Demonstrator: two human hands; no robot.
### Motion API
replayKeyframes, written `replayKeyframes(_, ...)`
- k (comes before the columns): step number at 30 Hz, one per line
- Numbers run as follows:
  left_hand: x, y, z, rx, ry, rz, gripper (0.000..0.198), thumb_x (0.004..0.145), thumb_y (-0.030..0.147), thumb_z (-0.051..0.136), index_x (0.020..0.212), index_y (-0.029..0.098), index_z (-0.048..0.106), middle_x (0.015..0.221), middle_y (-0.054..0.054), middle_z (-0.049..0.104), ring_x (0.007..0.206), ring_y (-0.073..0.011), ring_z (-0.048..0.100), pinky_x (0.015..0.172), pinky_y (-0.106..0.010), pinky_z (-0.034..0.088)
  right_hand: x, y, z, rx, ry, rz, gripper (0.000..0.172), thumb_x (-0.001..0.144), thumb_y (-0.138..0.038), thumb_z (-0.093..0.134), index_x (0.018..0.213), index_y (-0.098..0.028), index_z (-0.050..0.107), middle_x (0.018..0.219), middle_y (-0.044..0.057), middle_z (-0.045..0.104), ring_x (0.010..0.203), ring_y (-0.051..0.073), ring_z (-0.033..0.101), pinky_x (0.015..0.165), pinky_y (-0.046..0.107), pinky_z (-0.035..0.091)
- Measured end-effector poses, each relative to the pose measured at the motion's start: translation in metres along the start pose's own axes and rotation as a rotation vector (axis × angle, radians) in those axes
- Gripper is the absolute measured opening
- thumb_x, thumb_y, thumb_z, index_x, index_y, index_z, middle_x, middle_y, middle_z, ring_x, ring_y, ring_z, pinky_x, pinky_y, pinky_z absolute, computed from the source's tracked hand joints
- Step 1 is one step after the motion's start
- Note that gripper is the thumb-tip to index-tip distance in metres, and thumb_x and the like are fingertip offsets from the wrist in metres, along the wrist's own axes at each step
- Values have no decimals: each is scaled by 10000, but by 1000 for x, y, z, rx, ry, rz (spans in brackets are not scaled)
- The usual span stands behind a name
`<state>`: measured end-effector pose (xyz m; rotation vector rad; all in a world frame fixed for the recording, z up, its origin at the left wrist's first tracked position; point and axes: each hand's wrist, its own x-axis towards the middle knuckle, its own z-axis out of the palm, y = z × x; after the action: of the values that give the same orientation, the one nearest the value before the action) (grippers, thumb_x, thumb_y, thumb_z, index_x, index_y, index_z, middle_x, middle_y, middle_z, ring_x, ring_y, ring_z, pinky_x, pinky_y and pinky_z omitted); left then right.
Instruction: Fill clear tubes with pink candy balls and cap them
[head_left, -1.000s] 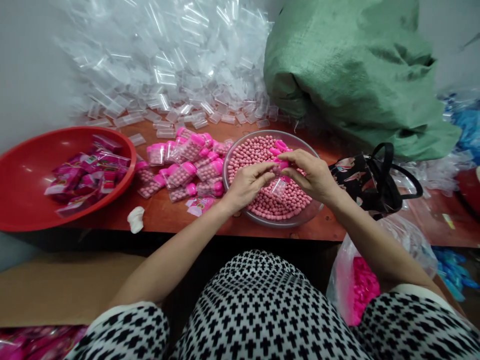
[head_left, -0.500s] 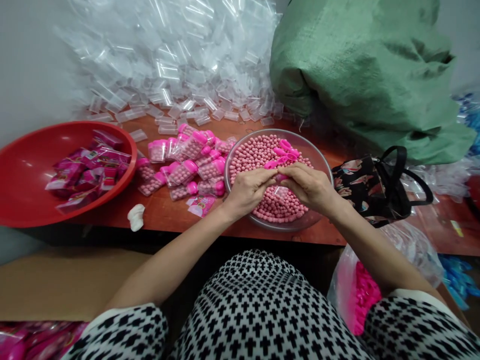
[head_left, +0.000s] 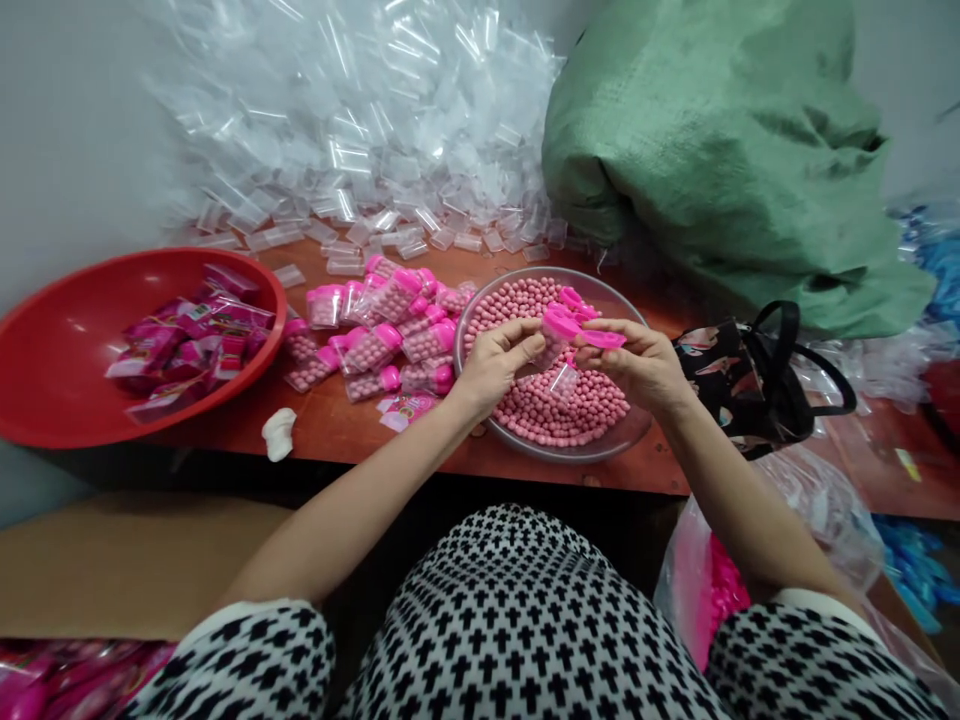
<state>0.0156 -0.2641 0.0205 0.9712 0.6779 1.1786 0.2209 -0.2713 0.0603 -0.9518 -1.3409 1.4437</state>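
Over the bowl, my left hand (head_left: pixel 496 366) grips a small clear plastic bottle (head_left: pixel 541 357) with a pink flip-top cap (head_left: pixel 561 322) on its upper end. My right hand (head_left: pixel 649 366) pinches a pink oval piece (head_left: pixel 604 340) by its edge; it meets the bottle's cap, and I cannot tell whether the two are joined. Beneath both hands stands a clear bowl (head_left: pixel 592 455) of pink beads (head_left: pixel 551 425). Another clear bottle (head_left: pixel 564 382) lies on the beads, and loose pink caps (head_left: pixel 571 298) rest behind my fingers.
Left of the bowl lie several bead-filled bottles (head_left: pixel 373 347) and a pink packet (head_left: pixel 409 408). A red basin (head_left: pixel 52 330) holds pink packets. Clear bottles (head_left: pixel 352 160) are heaped behind. A green sack (head_left: pixel 697 150) and a black handbag (head_left: pixel 750 375) stand right.
My hands, earlier pressed together over the bowl, have drawn apart. The clear bottle with its pink cap and the pink oval piece now show between them. The view has shifted slightly.
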Motion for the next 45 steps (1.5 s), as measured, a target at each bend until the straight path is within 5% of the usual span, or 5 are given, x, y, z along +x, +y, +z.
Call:
replayKeyframes(10,-5,-6,-5,494,-62,323,232,849,332,724,1023,203,807,1162,-104,740,1172,-250,641,1085,-407,467,10,1,13,218,-237,463,383,688,-503,787,948,-231,711,906,42,757,886,227,718,808,437,637)
replayKeyframes(25,0,-1,-4,366,-4,302,317,856,419,725,1053,176,779,1109,-94,768,1103,-251,690,1028,-407,512,20,-2,23,164,-141,461,437,736,-581,735,971,-228,631,859,49,715,827,212,713,748,393,646)
replayKeyframes(32,29,39,-93,448,435,539,334,885,426,733,1117,186,727,1047,-9,755,951,-172,674,931,-375,507,21,1,-10,-481,-86,142,377,775,-507,774,944,-177,706,900,56,711,783,177,646,674,312,552)
replayKeyframes(38,46,57,-178,930,671,427,161,928,61,614,1075,26,670,951,-10,721,1045,-138,646,879,-377,331,32,24,24,-1133,-184,17,175,829,-298,728,920,-154,687,880,62,725,803,206,640,719,315,429)
replayKeyframes(45,27,54,-141,1090,570,501,402,857,217,759,1241,152,663,1312,22,674,1309,-247,517,1188,-406,290,46,37,46,-1275,-199,91,562,773,-373,785,1260,-148,617,1020,103,723,899,270,632,716,327,417)
